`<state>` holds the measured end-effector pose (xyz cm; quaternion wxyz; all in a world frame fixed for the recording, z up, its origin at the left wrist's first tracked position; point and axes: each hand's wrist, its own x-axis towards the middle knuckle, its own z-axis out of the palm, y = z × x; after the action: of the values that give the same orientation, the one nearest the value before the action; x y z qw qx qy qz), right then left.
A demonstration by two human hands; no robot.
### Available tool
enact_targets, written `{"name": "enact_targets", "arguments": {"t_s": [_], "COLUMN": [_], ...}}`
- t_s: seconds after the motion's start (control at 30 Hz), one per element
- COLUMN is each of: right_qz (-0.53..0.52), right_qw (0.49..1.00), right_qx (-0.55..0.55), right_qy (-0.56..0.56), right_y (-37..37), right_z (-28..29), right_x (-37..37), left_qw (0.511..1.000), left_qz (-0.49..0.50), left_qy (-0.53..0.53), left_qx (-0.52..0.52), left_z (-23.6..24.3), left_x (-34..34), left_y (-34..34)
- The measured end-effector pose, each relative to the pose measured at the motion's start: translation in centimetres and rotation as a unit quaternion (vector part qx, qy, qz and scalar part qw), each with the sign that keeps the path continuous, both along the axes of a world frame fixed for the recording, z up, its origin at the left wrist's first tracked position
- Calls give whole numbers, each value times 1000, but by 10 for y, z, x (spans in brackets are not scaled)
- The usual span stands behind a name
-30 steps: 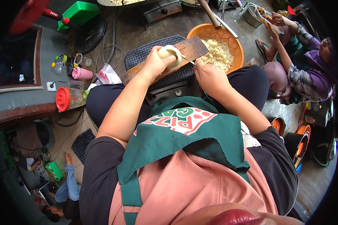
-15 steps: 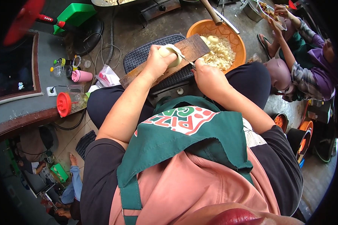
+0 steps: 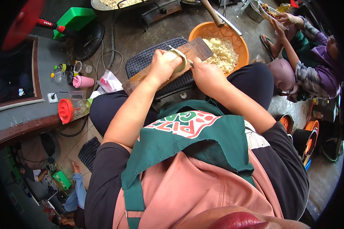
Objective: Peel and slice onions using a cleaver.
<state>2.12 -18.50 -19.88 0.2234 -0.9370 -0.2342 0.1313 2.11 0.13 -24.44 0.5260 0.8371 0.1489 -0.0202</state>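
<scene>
Board [image 3: 196, 50] end overlapping basket [image 3: 239, 41]; left fingers [image 3: 159, 55] grip vegetable [image 3: 170, 56].

So a board [image 3: 198, 49] is set slantwise over the stool [image 3: 140, 57], with a vegetable [image 3: 170, 56] held above it. Chopped pieces [image 3: 222, 53] are piled in the basket [image 3: 244, 53] by its right, far end. The stove [image 3: 162, 12] is parked farther back, bottles [image 3: 59, 75] and a tumbler [image 3: 83, 81] are clustered left, and a co-worker [image 3: 317, 72] is placed far right.

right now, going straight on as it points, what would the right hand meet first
Probably the pale, rounded vegetable in the left hand, though depth over the brown wooden board is unclear.
</scene>
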Motion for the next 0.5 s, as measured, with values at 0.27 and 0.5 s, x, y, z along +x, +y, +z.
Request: {"name": "enact_targets", "arguments": {"t_s": [0.27,0.5], "right_qz": [-48,-192], "right_qw": [991,929], "right_qx": [125,267], "right_qy": [5,-170], "right_y": [-23,-67], "right_z": [14,6], "right_x": [9,60], "left_qw": [999,995], "left_qz": [39,30], "left_qy": [25,23], "left_qx": [-26,-94], "left_z": [0,2], "left_x": [-1,-3], "left_y": [8,8]}}
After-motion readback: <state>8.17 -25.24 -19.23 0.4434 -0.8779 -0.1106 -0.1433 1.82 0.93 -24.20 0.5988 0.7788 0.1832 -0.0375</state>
